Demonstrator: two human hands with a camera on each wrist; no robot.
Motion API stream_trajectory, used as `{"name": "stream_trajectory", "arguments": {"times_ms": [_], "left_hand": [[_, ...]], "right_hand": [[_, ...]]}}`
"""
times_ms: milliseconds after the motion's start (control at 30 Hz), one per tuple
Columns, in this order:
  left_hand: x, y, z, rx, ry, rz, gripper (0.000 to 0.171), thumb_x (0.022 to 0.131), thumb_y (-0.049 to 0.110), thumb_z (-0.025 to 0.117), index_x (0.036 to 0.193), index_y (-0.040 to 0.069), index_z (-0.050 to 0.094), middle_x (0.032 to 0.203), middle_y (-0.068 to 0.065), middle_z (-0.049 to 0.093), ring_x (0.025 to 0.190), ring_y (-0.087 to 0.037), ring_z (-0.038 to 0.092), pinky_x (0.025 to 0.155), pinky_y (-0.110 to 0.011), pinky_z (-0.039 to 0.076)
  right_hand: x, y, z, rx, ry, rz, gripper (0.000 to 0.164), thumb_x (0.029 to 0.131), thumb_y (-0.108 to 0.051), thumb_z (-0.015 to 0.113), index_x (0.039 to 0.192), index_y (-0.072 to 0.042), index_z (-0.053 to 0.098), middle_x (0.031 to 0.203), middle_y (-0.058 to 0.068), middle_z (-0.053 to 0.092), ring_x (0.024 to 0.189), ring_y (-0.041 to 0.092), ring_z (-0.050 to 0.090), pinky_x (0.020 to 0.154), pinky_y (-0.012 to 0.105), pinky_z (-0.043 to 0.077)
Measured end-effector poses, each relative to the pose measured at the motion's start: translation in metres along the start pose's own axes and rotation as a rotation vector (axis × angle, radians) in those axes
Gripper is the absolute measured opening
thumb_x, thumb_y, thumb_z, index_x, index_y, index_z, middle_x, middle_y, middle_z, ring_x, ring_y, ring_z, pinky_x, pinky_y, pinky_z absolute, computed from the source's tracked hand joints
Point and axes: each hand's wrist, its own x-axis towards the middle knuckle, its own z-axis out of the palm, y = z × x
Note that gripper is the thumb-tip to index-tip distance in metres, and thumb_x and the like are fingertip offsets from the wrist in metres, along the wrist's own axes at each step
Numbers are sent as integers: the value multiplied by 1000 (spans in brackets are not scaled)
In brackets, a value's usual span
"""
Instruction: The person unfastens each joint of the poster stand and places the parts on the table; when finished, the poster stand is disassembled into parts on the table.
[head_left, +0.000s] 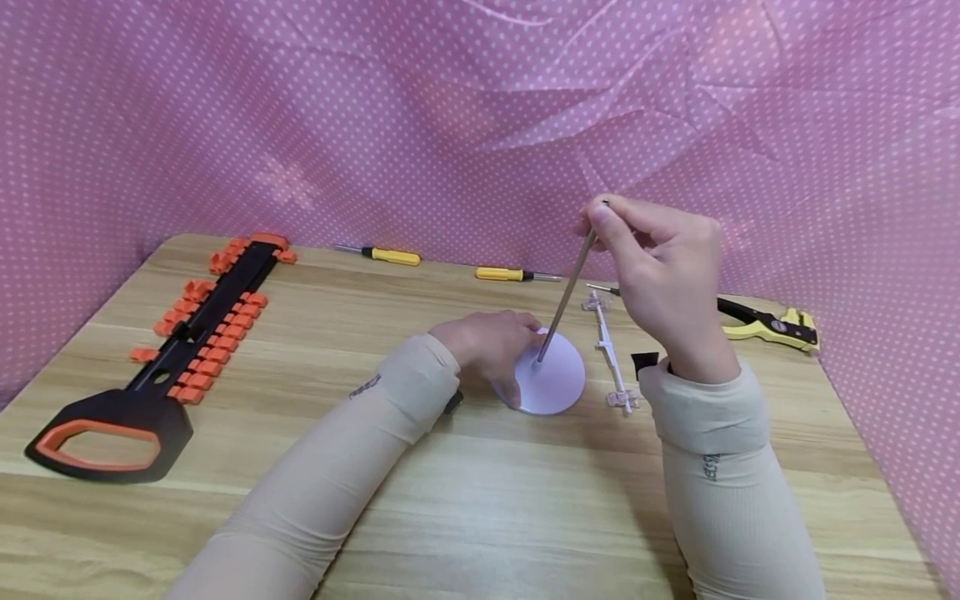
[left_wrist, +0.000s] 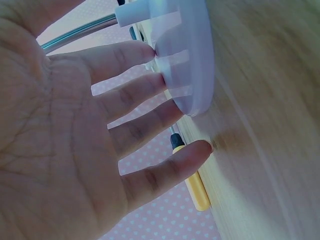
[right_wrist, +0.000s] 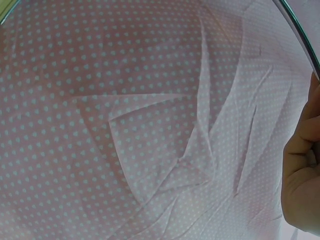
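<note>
A pale round base (head_left: pixel 555 379) with a short raised socket lies on the table, and a thin metal rod (head_left: pixel 567 296) stands in it, leaning to the right. My left hand (head_left: pixel 491 346) rests at the base's left side. In the left wrist view its spread, fairly straight fingers (left_wrist: pixel 127 60) touch the base (left_wrist: pixel 197 60). Up at the rod's top end, the thumb and fingers of my right hand (head_left: pixel 663 262) pinch the rod. The right wrist view has only part of that hand (right_wrist: pixel 302 185) at its right edge, with a piece of the rod (right_wrist: pixel 297 30) above.
A black rack with orange clips (head_left: pixel 161 375) lies at left. Two yellow-handled screwdrivers (head_left: pixel 395 257) lie along the back edge. Right of the base is a white bar with clear end pieces (head_left: pixel 609 350). Yellow-and-black pliers (head_left: pixel 780 327) lie far right. Pink dotted cloth (head_left: pixel 450 108) hangs behind.
</note>
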Motion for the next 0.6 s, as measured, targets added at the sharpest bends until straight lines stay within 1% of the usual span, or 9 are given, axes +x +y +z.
{"name": "stream_trajectory", "arguments": {"times_ms": [200,433,600], "left_hand": [[0,-1,0,7,6,9,93,80,41,94,160,20,50,171,-4,37,155,-26,40,125,-45,42],[0,-1,0,2,2,8,91,79,39,96,157,20,54,170,-3,38,154,-26,42,124,-45,43],[-1,-2,-1,-7,-2,13,91,79,38,96,157,20,54,170,-3,38,154,-26,42,124,-44,43]], "right_hand": [[0,0,1,12,1,-16,14,98,3,70,96,3,84,84,-23,75,72,11,71,73,20,60],[0,-2,2,32,34,-1,14,99,2,70,96,5,83,84,-22,76,72,6,71,73,20,61],[0,-2,4,46,53,4,14,99,2,70,97,6,83,83,-21,75,71,7,70,72,20,60]]}}
